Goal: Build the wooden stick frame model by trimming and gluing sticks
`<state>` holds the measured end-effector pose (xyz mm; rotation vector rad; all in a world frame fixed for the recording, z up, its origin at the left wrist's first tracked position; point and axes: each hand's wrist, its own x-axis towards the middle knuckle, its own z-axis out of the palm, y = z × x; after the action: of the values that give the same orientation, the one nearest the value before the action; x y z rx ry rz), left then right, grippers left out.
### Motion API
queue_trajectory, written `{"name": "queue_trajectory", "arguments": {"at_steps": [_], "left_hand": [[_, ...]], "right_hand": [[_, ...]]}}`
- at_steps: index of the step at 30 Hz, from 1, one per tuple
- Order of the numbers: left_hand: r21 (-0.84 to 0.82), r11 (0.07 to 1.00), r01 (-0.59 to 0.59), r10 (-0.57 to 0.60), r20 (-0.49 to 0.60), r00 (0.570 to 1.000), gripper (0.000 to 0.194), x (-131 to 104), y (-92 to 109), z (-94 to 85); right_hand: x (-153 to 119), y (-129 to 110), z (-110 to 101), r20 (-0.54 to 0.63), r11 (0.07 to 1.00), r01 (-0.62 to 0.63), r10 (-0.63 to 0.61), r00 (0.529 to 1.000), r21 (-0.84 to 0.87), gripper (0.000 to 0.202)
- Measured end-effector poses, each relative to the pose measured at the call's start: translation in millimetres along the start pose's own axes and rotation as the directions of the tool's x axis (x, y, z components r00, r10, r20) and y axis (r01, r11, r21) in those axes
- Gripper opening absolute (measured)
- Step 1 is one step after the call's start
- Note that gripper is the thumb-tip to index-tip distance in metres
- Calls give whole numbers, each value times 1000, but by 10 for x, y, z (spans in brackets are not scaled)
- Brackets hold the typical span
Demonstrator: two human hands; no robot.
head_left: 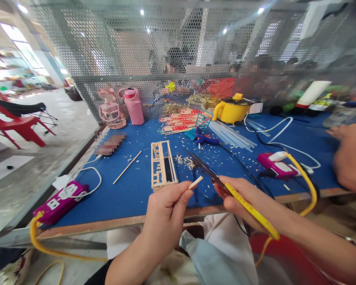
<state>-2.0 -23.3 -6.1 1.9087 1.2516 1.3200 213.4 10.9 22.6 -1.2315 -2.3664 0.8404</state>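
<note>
Trimming time, I reckon

The left hand (167,209) pinches a short, pale wooden stick (196,182), lower centre of the frame. The right hand (240,194) grips a dark-bladed, yellow-handled cutting tool (207,169) just beside it. Looks like mid-trim; next probably needs a steady pinch and careful blade alignment. Rectangular pale-wood lattice (163,163) sits on the blue tabletop (112,200), near centre.

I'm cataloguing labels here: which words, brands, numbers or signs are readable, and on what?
No text is readable.
Yellow handle at the right hand: dark marks, too small.
Stick pile: red markings, too blurred.
Card by the yellow pot: too small to tell.
</note>
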Motion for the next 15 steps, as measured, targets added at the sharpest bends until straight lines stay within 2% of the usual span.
{"name": "queue_trajectory", "arguments": {"at_steps": [5, 8, 10, 12, 15], "left_hand": [[-31, 998, 47, -47, -2, 999, 21, 6, 4, -2], [-65, 995, 70, -67, 55, 996, 23, -16, 11, 31], [-142, 981, 134, -118, 119, 986, 24, -43, 27, 50], [-279, 918, 282, -231, 203, 952, 26, -79, 52, 37], [-477, 682, 554, -395, 398, 828, 34, -146, 85, -73]], "right_hand": [[-10, -65, 1, -2, 1000, -2, 2, 1000, -26, 61], [13, -90, 25, 24, 999, -39, 39, 999, -3, 60], [25, -55, 17, -1, 996, -90, 90, 996, 19, 58], [14, 61, -22, -77, 979, -204, 203, 976, -9, 56], [-68, 394, -100, -181, 872, -453, 423, 888, -184, 48]]}}
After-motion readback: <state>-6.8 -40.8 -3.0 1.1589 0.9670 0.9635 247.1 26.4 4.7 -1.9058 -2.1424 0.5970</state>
